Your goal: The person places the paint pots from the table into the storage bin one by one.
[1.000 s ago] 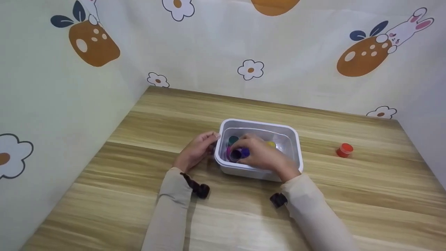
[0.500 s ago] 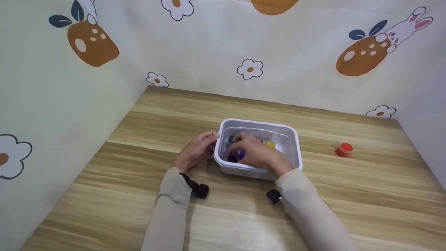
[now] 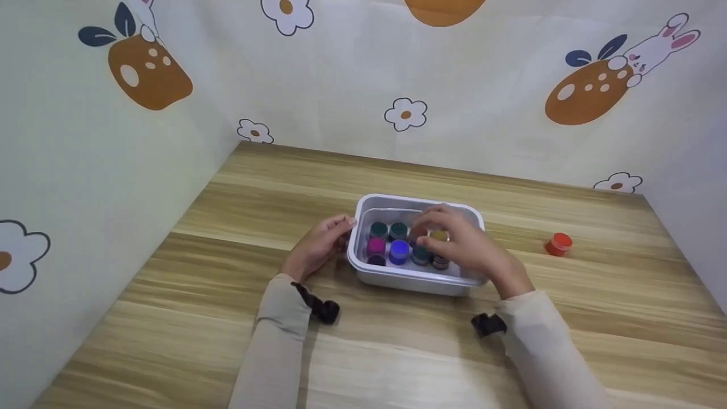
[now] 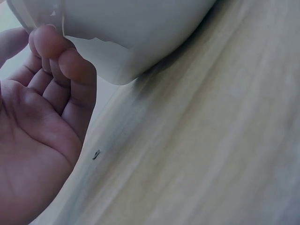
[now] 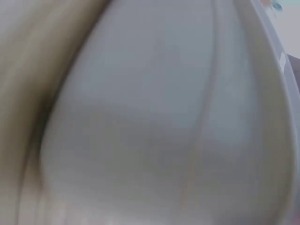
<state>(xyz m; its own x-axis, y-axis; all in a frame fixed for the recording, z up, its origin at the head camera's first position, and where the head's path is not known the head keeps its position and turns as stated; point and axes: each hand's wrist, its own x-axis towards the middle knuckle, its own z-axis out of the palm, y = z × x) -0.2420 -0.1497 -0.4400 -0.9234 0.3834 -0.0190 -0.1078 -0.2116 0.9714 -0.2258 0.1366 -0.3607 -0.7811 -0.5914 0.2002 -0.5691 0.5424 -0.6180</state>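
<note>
A white plastic box point(image 3: 417, 282) stands on the table with several small paint pots inside. My left hand point(image 3: 318, 244) grips its left rim, thumb on top and fingers bent against the outer wall, as the left wrist view also shows. My right hand point(image 3: 474, 247) hovers over the box's right half, thumb and fingers apart, with nothing seen between them. Around it sit a blue pot point(image 3: 398, 251), a magenta pot point(image 3: 375, 247) and dark green pots such as one green pot point(image 3: 379, 230). A yellowish pot point(image 3: 439, 236) is partly hidden by the fingers.
A red pot point(image 3: 559, 244) stands alone on the wooden table point(image 3: 602, 295), right of the box. Patterned cloth walls point(image 3: 335, 85) enclose the table's back and sides. The right wrist view is blurred and filled by the box wall point(image 5: 154, 93).
My right hand has let go of the dark pot at the box's near left corner and moved right, uncovering the pots on the left. The left hand keeps its grip on the rim.
</note>
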